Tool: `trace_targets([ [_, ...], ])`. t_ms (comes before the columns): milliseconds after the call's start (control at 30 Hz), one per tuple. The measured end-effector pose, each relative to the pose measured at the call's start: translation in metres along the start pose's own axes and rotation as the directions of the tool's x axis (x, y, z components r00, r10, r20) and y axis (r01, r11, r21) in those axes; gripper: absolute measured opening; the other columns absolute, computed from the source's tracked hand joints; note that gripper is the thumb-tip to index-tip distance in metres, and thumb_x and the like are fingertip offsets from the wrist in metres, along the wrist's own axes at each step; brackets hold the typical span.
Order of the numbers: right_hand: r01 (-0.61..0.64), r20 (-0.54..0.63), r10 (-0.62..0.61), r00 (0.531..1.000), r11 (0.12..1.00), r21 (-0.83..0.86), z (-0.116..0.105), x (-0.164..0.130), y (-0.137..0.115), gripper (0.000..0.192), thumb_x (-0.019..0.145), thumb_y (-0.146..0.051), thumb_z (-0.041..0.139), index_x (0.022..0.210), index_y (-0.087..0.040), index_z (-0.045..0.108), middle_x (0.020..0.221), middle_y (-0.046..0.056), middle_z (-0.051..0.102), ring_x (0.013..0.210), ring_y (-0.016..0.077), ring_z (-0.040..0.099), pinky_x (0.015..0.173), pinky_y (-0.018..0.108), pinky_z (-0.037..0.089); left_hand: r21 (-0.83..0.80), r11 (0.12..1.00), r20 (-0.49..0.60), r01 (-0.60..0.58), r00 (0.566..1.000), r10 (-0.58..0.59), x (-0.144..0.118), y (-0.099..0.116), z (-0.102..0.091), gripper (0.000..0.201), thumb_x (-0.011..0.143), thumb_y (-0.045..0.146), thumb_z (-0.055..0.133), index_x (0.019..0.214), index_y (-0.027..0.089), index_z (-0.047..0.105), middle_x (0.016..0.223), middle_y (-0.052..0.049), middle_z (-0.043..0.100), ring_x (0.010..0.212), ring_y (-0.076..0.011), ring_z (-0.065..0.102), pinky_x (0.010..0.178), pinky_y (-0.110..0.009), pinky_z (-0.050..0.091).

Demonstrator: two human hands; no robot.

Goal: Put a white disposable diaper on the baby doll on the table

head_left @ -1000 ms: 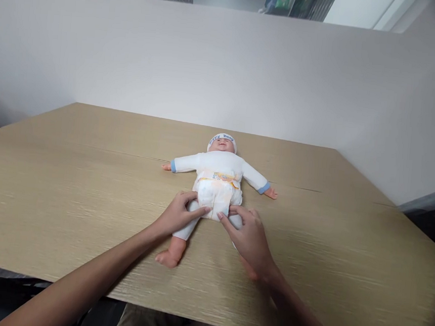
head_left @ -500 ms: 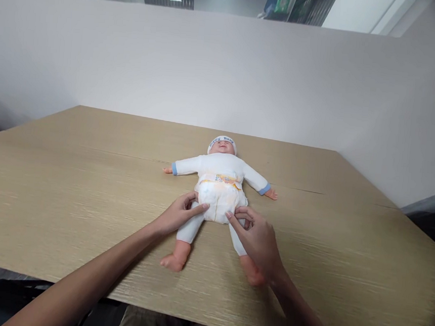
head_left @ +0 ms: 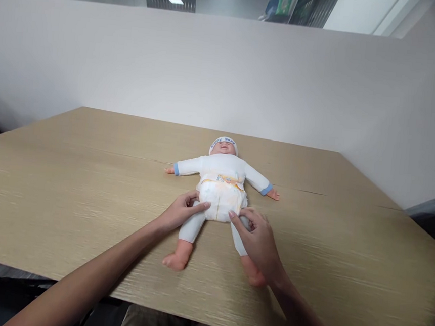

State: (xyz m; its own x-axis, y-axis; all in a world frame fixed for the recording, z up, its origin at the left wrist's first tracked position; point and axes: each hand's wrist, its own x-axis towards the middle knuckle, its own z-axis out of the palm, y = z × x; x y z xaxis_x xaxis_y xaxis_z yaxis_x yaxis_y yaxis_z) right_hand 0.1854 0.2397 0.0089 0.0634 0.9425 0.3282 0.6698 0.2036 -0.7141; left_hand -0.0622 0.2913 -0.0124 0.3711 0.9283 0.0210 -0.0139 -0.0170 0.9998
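Note:
A baby doll (head_left: 222, 167) in white clothes and a white cap lies on its back on the wooden table (head_left: 67, 180), arms spread. It wears a white diaper (head_left: 222, 199) with a yellow band at the waist. My left hand (head_left: 178, 211) pinches the diaper's lower left edge by the doll's thigh. My right hand (head_left: 258, 240) grips the lower right edge and covers part of the doll's other leg. Both bare feet point toward me.
A white partition wall (head_left: 225, 72) stands right behind the table. The table's near edge runs just below my forearms, and its right corner falls away at the far right.
My two hands have moved slightly apart along the diaper's leg edges. The view has shifted a little, and the doll's legs show more.

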Motion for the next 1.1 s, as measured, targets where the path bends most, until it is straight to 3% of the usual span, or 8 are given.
trace_targets([
  [133, 0.018, -0.075, -0.018, 0.997, 1.0, 0.001, 0.001, 0.0, 0.005, 0.041, 0.095, -0.062, 0.069, 0.083, -0.025, 0.079, 0.111, 0.012, 0.068, 0.109, 0.0322, 0.064, 0.099, 0.051, 0.051, -0.057, 0.998, -0.037, 0.006, 0.999, -0.008, 0.0, -0.003, 0.003, 0.05, 0.085, 0.059, 0.085, 0.11, 0.017, 0.076, 0.111, -0.01, 0.079, 0.101, -0.0261, 0.071, 0.085, -0.036, 0.055],
  [333, 0.018, 0.056, -0.019, 0.998, 1.0, 0.007, -0.021, -0.018, 0.003, 0.029, 0.099, -0.051, 0.066, 0.109, -0.03, 0.084, 0.118, 0.011, 0.068, 0.103, 0.0282, 0.066, 0.086, 0.044, 0.057, -0.106, 0.992, 0.03, 0.073, 0.997, -0.07, -0.012, 0.017, -0.009, 0.044, 0.086, 0.052, 0.086, 0.115, 0.02, 0.078, 0.111, -0.01, 0.082, 0.104, -0.0278, 0.076, 0.091, -0.04, 0.058],
  [500, -0.035, 0.104, 0.039, 0.994, 0.999, -0.041, -0.06, -0.016, 0.017, 0.034, 0.097, -0.053, 0.068, 0.12, -0.03, 0.077, 0.103, 0.006, 0.072, 0.078, 0.0228, 0.066, 0.065, 0.037, 0.054, 0.332, 0.942, -0.038, -0.042, 0.998, 0.058, -0.014, 0.036, -0.047, 0.036, 0.097, 0.051, 0.073, 0.12, 0.024, 0.076, 0.125, -0.01, 0.08, 0.115, -0.0298, 0.072, 0.101, -0.045, 0.053],
  [600, 0.079, -0.035, -0.087, 0.996, 0.978, -0.194, -0.069, 0.021, 0.038, 0.036, 0.097, -0.052, 0.067, 0.122, -0.026, 0.073, 0.109, 0.009, 0.074, 0.089, 0.0276, 0.068, 0.081, 0.043, 0.057, 0.703, 0.7, -0.111, -0.129, 0.952, 0.286, 0.011, 0.033, -0.068, 0.038, 0.097, 0.047, 0.072, 0.126, 0.024, 0.069, 0.133, -0.011, 0.074, 0.122, -0.0326, 0.063, 0.107, -0.049, 0.047],
  [733, 0.256, -0.022, -0.292, 0.956, 0.869, -0.424, -0.046, 0.097, 0.062, 0.055, 0.094, -0.044, 0.067, 0.141, -0.016, 0.062, 0.135, 0.02, 0.069, 0.124, 0.0393, 0.061, 0.109, 0.055, 0.047, 0.918, 0.395, -0.103, -0.04, 0.937, 0.335, 0.072, 0.027, -0.076, 0.059, 0.09, 0.046, 0.076, 0.14, 0.02, 0.059, 0.144, -0.019, 0.064, 0.137, -0.0428, 0.048, 0.113, -0.056, 0.038],
  [900, 0.239, 0.149, -0.19, 0.97, 0.84, -0.487, -0.003, 0.157, 0.062, 0.039, 0.094, -0.027, 0.063, 0.131, -0.014, 0.067, 0.127, 0.021, 0.074, 0.115, 0.0367, 0.065, 0.097, 0.044, 0.049, 0.936, 0.35, -0.107, 0.036, 0.976, 0.188, 0.128, 0.029, -0.064, 0.056, 0.087, 0.035, 0.074, 0.138, 0.016, 0.059, 0.136, -0.022, 0.07, 0.13, -0.0439, 0.056, 0.11, -0.053, 0.039],
  [1000, 0.21, 0.13, -0.167, 0.977, 0.85, -0.484, 0.002, 0.157, 0.053, 0.032, 0.094, -0.02, 0.058, 0.122, -0.013, 0.071, 0.121, 0.021, 0.075, 0.109, 0.0351, 0.067, 0.089, 0.04, 0.049, 0.926, 0.37, -0.142, 0.079, 0.979, 0.147, 0.125, 0.036, -0.06, 0.047, 0.086, 0.031, 0.072, 0.129, 0.014, 0.062, 0.126, -0.023, 0.074, 0.118, -0.042, 0.065, 0.099, -0.046, 0.046],
  [1100, 0.201, 0.121, -0.163, 0.979, 0.867, -0.456, -0.014, 0.136, 0.037, 0.037, 0.092, -0.018, 0.058, 0.126, -0.016, 0.071, 0.123, 0.018, 0.076, 0.108, 0.0332, 0.069, 0.086, 0.038, 0.05, 0.904, 0.413, -0.169, 0.109, 0.979, 0.113, 0.088, 0.051, -0.055, 0.041, 0.087, 0.036, 0.072, 0.121, 0.015, 0.062, 0.114, -0.02, 0.077, 0.099, -0.0374, 0.071, 0.08, -0.039, 0.048],
])
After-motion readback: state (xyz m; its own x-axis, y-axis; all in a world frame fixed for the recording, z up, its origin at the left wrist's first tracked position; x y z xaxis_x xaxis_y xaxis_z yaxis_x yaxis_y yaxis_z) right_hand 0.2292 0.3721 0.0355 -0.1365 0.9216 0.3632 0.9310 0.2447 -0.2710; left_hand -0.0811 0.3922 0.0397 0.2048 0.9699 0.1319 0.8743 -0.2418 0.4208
